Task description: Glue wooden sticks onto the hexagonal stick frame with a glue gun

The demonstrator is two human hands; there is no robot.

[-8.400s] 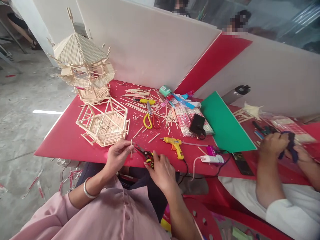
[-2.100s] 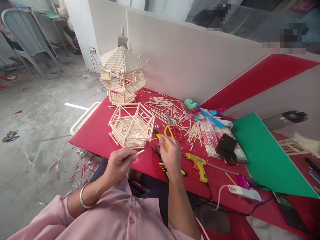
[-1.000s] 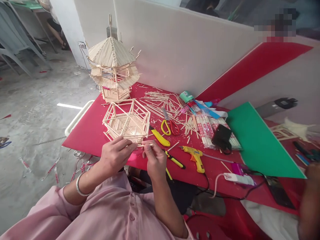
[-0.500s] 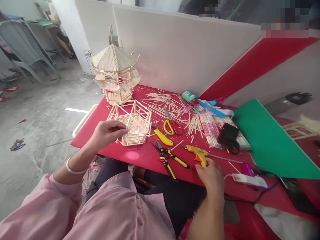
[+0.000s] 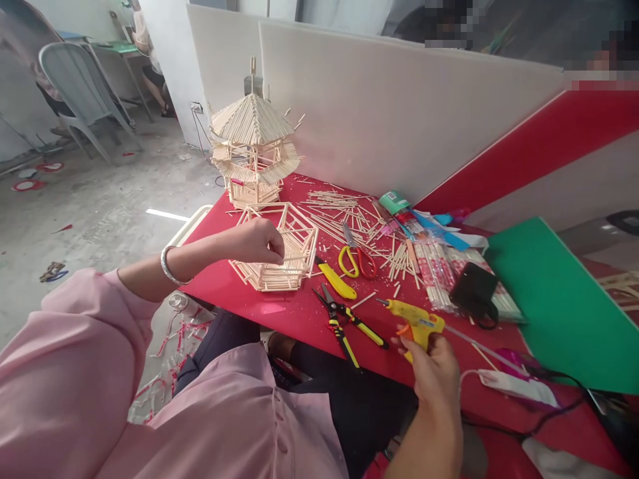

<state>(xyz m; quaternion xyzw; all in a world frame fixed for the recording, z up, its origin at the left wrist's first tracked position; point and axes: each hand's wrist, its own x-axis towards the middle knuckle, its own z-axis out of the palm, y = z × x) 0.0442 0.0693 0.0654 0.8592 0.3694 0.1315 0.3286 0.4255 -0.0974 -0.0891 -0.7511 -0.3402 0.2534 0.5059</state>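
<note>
My left hand (image 5: 255,241) is closed, its fingertips pinching a thin wooden stick against the near rim of a hexagonal stick frame (image 5: 294,256) on the red table (image 5: 219,286). My right hand (image 5: 432,367) grips the handle of a yellow glue gun (image 5: 418,322), whose nozzle points left above the table. Between the two hands lie yellow-and-black cutting pliers (image 5: 344,319). Behind the frame stands a finished stick pagoda (image 5: 253,150).
A yellow utility knife (image 5: 335,281), scissors with yellow and red handles (image 5: 355,256), loose sticks (image 5: 339,213), stick packets (image 5: 439,266), a black pouch (image 5: 473,290) and a green sheet (image 5: 559,306) cover the table. White and red boards (image 5: 399,113) stand behind. A power strip (image 5: 519,388) lies near the front right edge.
My left hand carried the stick up onto the hexagonal frame. My right hand left the stick, reached right and closed round the glue gun, lifting it slightly.
</note>
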